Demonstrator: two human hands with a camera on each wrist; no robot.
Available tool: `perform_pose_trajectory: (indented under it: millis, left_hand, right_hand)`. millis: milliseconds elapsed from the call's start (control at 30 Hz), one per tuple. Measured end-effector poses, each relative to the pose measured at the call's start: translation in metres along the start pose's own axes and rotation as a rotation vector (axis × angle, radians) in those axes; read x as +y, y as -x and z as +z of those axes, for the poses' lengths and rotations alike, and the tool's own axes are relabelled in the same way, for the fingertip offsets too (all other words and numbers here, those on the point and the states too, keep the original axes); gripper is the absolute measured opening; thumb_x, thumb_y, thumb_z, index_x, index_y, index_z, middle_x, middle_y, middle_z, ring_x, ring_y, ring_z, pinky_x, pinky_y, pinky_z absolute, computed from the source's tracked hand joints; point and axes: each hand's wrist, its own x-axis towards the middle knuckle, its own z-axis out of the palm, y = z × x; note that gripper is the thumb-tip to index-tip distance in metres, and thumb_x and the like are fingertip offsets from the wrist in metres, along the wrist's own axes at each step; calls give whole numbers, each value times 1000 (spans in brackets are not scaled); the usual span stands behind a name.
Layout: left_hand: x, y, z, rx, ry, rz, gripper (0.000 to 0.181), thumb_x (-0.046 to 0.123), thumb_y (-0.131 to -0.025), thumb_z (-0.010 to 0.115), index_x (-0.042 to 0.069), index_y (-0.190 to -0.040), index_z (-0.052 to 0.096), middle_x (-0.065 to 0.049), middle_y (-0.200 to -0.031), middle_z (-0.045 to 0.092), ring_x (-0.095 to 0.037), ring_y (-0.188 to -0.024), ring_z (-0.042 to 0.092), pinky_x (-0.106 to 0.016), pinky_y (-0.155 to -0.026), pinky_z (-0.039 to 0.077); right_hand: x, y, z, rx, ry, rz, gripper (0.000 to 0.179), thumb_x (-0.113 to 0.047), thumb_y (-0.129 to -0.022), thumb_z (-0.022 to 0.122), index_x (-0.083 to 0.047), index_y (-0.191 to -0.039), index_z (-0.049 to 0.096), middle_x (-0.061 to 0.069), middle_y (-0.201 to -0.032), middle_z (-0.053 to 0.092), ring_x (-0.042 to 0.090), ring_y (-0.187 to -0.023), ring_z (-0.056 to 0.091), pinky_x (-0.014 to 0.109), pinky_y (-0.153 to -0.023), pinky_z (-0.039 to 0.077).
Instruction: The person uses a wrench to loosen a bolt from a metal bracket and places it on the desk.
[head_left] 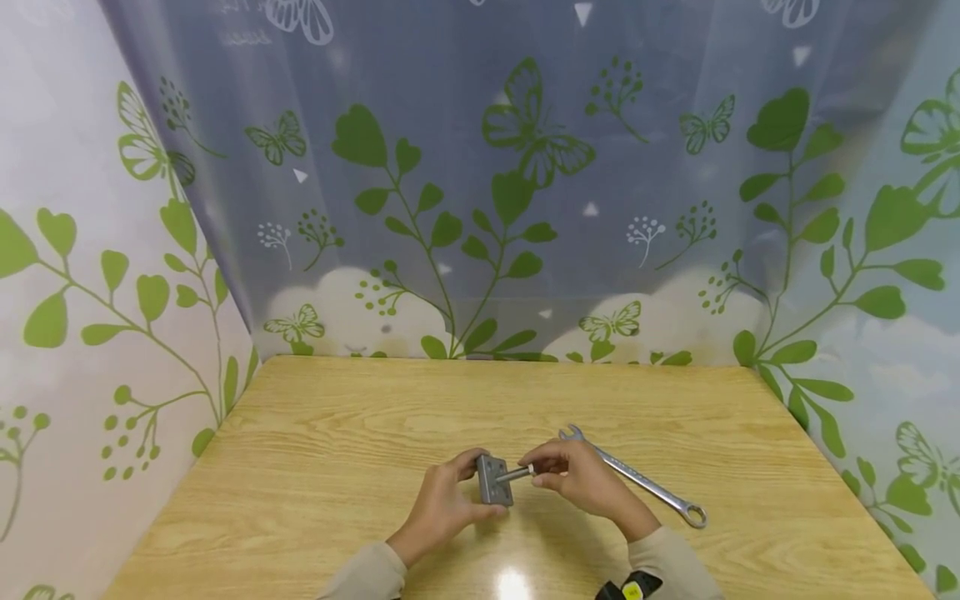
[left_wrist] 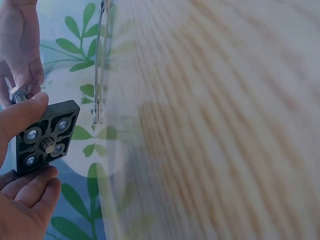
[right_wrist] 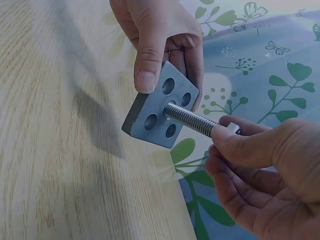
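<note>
My left hand (head_left: 441,502) grips a grey square plate (head_left: 487,492) by its opposite edges, thumb on one side and fingers on the other. Several round holes surround the plate's centre. A threaded bolt (right_wrist: 192,119) passes through the middle. On the plate's ribbed far side, the bolt's tip (left_wrist: 48,145) pokes out a little in the left wrist view. At the other end, my right hand (head_left: 588,482) pinches the bolt by its head between thumb and forefinger; most of the head is hidden by the fingers.
A combination wrench (head_left: 645,480) lies slantwise on the wooden table (head_left: 337,425), just right of the right hand. Behind and beside the table hang curtains (head_left: 450,125) printed with leaves and butterflies. A dark band (head_left: 633,587) is on the right wrist.
</note>
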Motion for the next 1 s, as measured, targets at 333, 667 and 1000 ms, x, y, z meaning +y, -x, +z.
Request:
perform_pose_trajectory:
  millis: [333,667,1000]
  left_hand:
    - [-2,0,1,-7,-5,-4,72,19,-64,90,-5,-123,57,-19,-116,66,-33,-103,67,-43,-88,55]
    - [-2,0,1,-2,-4,-11,73,19,-64,90,-4,-124,56,-19,-117,66,-33,-104,66,-42,-91,54]
    - [-3,0,0,-8,1,13,70,18,-64,89,-5,-122,57,-18,-115,67,-32,-103,67,-41,-88,55]
  right_hand:
    - [2,0,3,-18,-1,34,27,-15,-90,67,-2,-114,67,9,-103,70,16,-87,65,24,-74,56]
    - [0,-4,7,-34,-81,172,55,-38,-103,42,4,-79,68,11,-72,68,24,-62,65,36,-56,58]
    - [-5,-3,4,-18,-51,95,22,-24,-93,63,-4,-99,69,7,-82,68,18,-72,64,30,-62,56]
